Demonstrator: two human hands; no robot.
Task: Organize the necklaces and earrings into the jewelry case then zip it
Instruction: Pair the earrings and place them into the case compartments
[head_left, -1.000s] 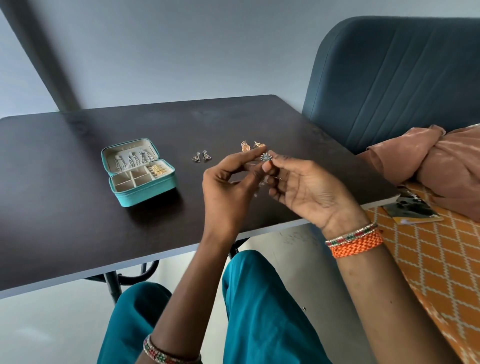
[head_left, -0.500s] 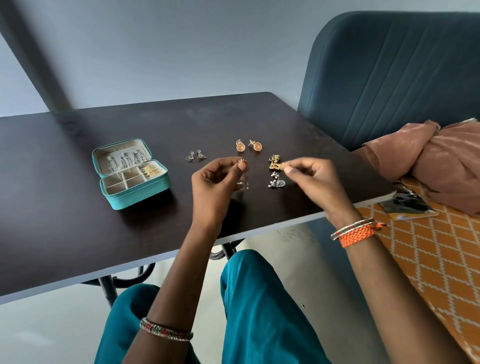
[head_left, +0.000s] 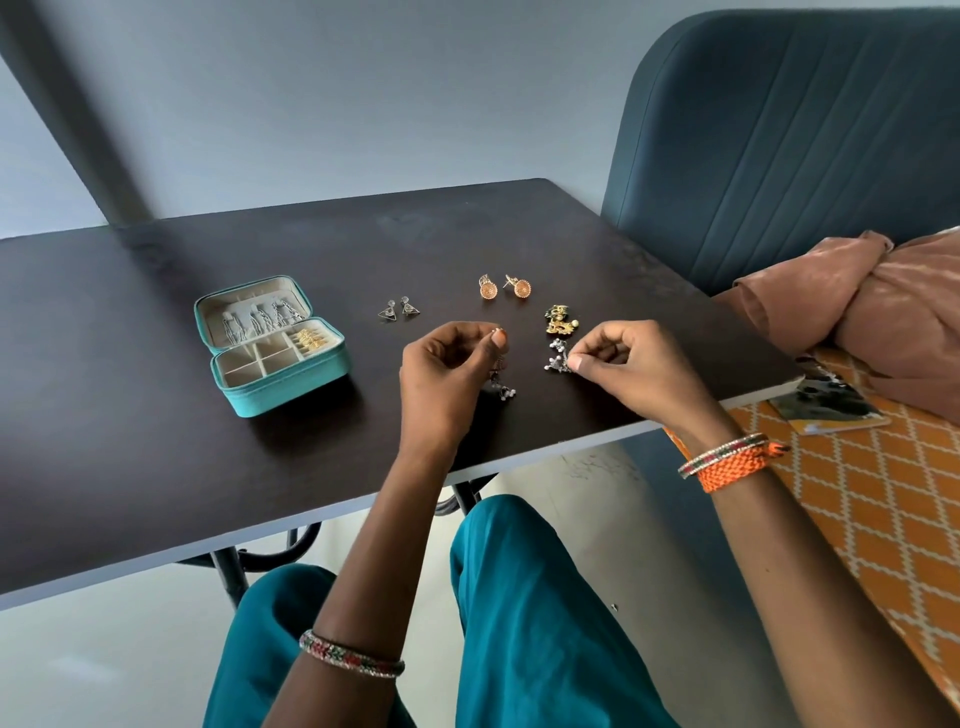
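Observation:
A teal jewelry case (head_left: 291, 387) lies open on the dark table (head_left: 156, 441), with chains hung in its lid and gold pieces in one compartment. My left hand (head_left: 441, 374) pinches a small silver dangling earring (head_left: 503, 391) by its top, just above the table. My right hand (head_left: 634, 369) pinches a second silver earring (head_left: 558, 358) that rests on the table. Loose on the table lie a pair of triangle earrings (head_left: 399, 309), a pair of round orange earrings (head_left: 504, 287) and a pair of gold earrings (head_left: 560, 319).
A blue padded chair back (head_left: 789, 145) stands behind the table's right end. Brown cloth (head_left: 857, 296) and a booklet (head_left: 826, 405) lie on an orange patterned surface (head_left: 883, 509) at the right. My teal-clad legs are under the table's near edge.
My hands have come apart and lowered from a raised joint grip. Each now holds one silver earring, and the right hand has shifted down from the gold pair to the silver one.

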